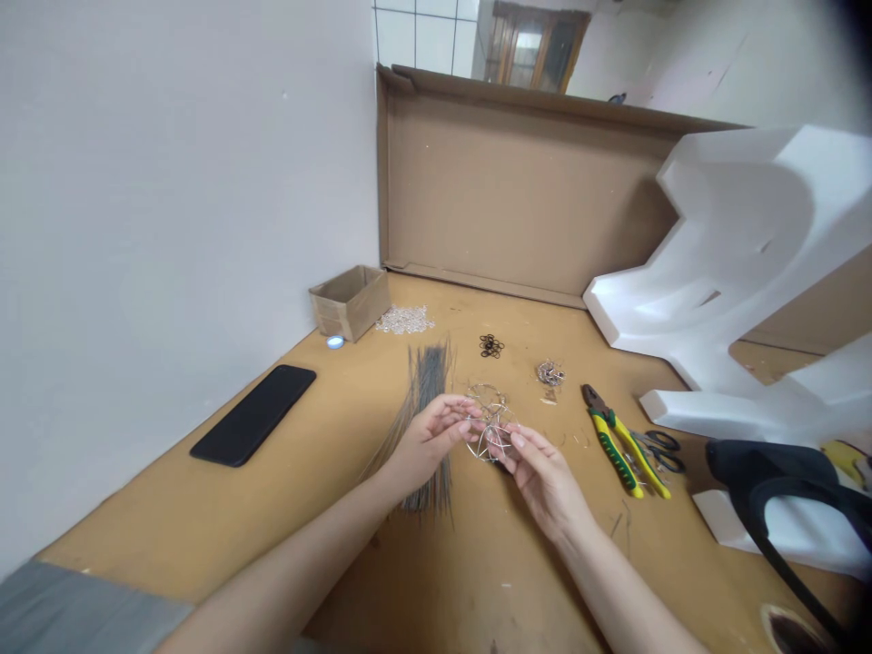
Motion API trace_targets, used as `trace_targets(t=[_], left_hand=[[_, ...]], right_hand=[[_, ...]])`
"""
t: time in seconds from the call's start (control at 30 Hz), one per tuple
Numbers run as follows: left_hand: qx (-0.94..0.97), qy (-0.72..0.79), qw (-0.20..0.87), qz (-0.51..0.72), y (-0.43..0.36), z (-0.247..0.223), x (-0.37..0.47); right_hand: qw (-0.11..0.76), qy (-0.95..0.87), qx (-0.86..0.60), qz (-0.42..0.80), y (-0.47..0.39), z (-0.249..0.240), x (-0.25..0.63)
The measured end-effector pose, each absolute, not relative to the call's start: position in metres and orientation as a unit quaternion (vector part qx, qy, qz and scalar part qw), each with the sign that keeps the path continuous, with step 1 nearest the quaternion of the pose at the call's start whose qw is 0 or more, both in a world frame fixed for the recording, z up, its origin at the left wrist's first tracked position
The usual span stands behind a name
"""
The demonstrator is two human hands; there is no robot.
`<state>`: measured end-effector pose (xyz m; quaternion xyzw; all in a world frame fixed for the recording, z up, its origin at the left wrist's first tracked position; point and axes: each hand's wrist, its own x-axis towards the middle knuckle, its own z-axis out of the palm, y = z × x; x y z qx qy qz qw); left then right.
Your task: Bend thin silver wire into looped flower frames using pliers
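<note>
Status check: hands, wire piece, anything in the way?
Left hand, right hand: both pinching wire piece. Loops visible between them. Close by: wire bundle, partly hidden by left hand.

From the person's head, a single view is facing forward and down, looking closely at the left hand (436,438) at 6 o'clock and right hand (547,479) at 5, with the table (344,409) running toward a cardboard panel (524,195) at 1.

I see two hands (436,431), one phone (255,415), one little box (333,316), one pair of pliers (614,454), one pair of scissors (652,445).
</note>
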<state>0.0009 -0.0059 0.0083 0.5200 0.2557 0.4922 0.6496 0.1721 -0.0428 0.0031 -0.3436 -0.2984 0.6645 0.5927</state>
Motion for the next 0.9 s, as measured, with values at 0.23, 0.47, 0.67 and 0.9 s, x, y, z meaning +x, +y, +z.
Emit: trace_targets(t=[0.23,0.47,0.67,0.9], left_hand=[[0.502,0.252,0.675,0.479,-0.0057,0.0061,0.0002],[0.454,0.196,0.735,0.463,-0.0046,-0.0008,0.0031],[0.395,0.154,0.795,0.434,-0.0053,0.0006,0.0037],[0.405,0.166,0.787,0.435,-0.0054,0.0022,0.0022]], right_hand=[[0.582,-0.287,-0.317,0.692,-0.0427,0.0023,0.1739],[0.566,-0.304,-0.294,0.707,-0.0431,0.0060,0.1728],[0.547,-0.309,-0.275,0.727,-0.0441,0.0092,0.1720],[0.535,-0.301,-0.282,0.738,-0.0453,0.0076,0.1716]])
